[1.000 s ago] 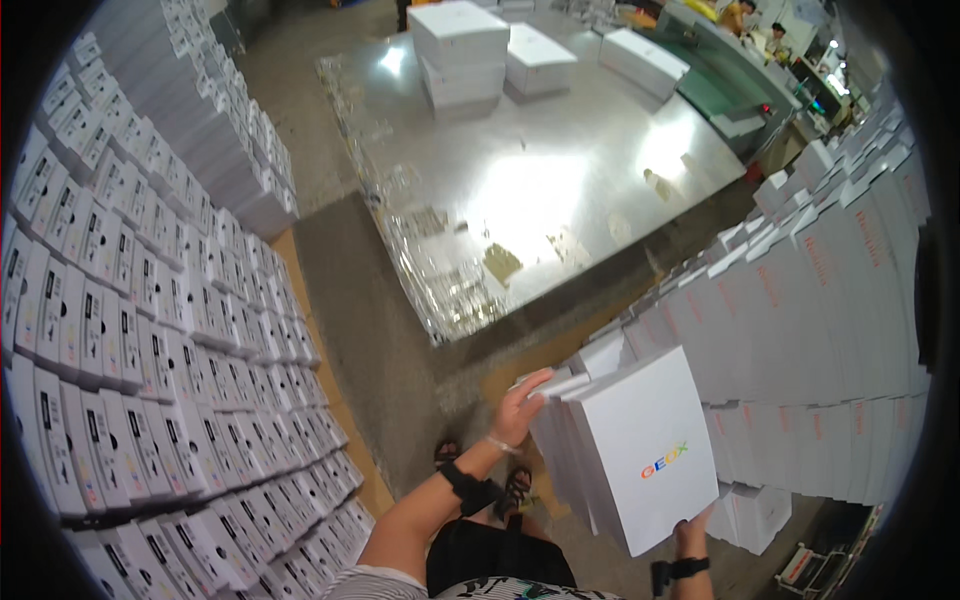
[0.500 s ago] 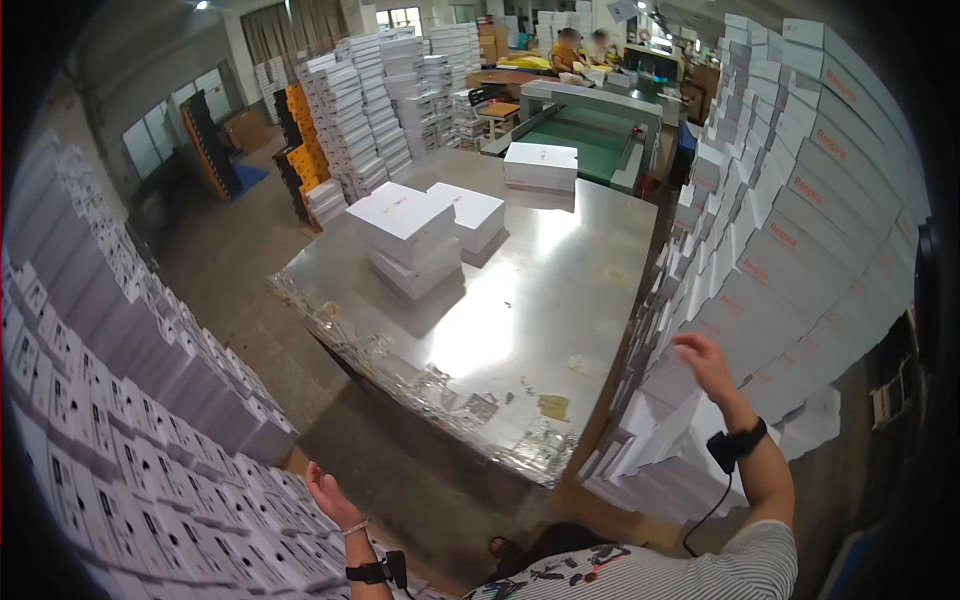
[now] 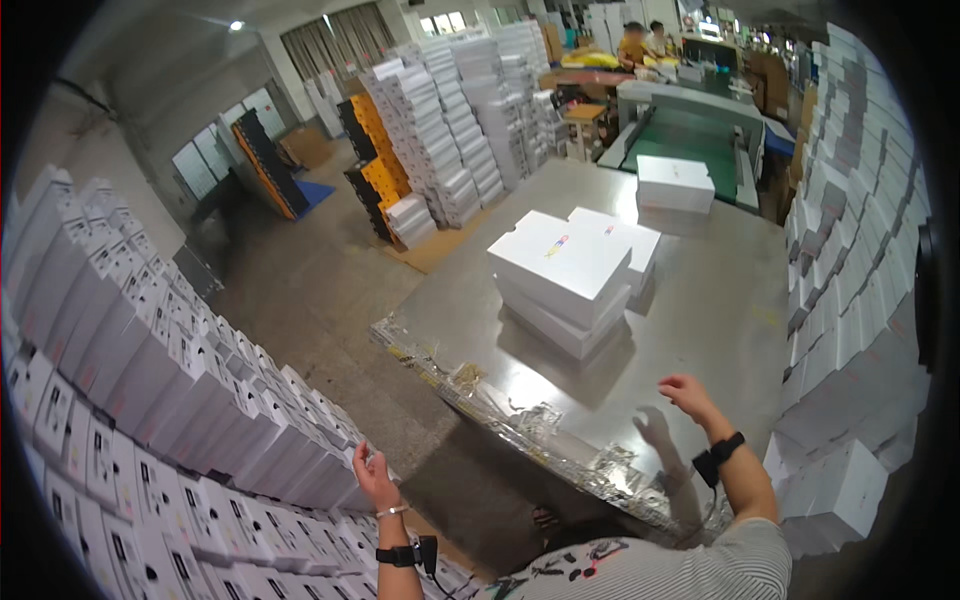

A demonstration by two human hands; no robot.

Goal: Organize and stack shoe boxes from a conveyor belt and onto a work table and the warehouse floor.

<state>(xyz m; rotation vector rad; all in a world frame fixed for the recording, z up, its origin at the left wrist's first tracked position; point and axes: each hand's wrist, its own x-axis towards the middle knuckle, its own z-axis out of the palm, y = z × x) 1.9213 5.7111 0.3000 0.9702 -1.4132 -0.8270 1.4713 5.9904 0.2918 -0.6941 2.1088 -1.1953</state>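
My left hand point(image 3: 374, 478) is empty, its fingers loosely apart, beside the tall stacks of white boxes point(image 3: 230, 420) on the left. My right hand point(image 3: 690, 398) hovers over the near part of the metal-topped table point(image 3: 725, 300), fingers loosely stretched and holding nothing, with its shadow on the metal below. On the table a white box point(image 3: 560, 265) with a small coloured print lies on another white box point(image 3: 560, 322). Close behind them sits a further white box point(image 3: 640, 245). More white boxes point(image 3: 676, 187) stand at the table's far end.
Crinkled clear tape point(image 3: 540, 425) lines the table's near edge. White boxes point(image 3: 850, 320) are stacked high along the right side. A machine with a green bed point(image 3: 690, 145) adjoins the far end. Black and orange crates point(image 3: 375, 165) and more box stacks stand behind; two people work far back.
The view has turned left, so the table and boxes appear farther right. My right hand has gone from beside the right-hand stacks to above the table. My left hand stays empty.
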